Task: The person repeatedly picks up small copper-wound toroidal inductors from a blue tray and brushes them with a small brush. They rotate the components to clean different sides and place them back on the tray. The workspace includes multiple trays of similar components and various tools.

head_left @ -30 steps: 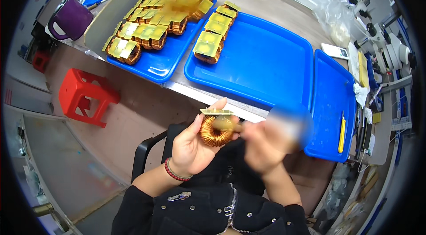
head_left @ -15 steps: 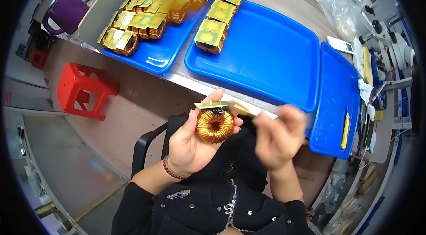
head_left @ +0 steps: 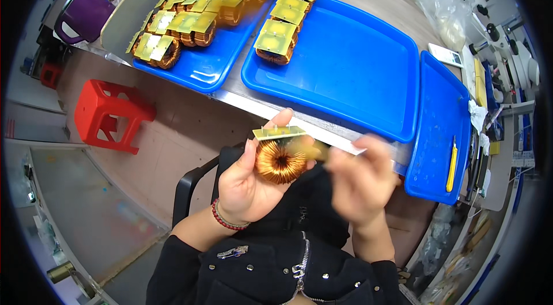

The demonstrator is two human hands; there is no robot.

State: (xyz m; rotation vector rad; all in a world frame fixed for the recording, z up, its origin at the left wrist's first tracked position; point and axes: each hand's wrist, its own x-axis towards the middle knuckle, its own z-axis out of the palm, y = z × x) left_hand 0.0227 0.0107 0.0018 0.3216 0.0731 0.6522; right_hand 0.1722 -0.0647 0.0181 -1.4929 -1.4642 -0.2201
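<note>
My left hand [head_left: 245, 190] is closed around a toroidal coil [head_left: 266, 165] wound with copper wire, its hole facing me. A small yellow-green circuit board [head_left: 280, 132] with short pins standing up sits across the coil's top. My right hand [head_left: 363, 181] is smeared by motion, its fingers closed in a pinch. From them a thin yellowish, blurred thing [head_left: 311, 148] reaches to the coil's upper right side, just under the board. Its kind cannot be made out.
Several board-topped coils crowd the left blue tray [head_left: 206, 79]. A row of more stands along the left side of the middle blue tray [head_left: 351, 57]. A yellow-handled tool [head_left: 452, 168] lies in the right blue tray [head_left: 429, 149]. A red stool [head_left: 109, 115] stands at left.
The yellowish thing in my right hand has moved from the board's right end down to the coil's upper right. My left hand and the coil stay nearly still.
</note>
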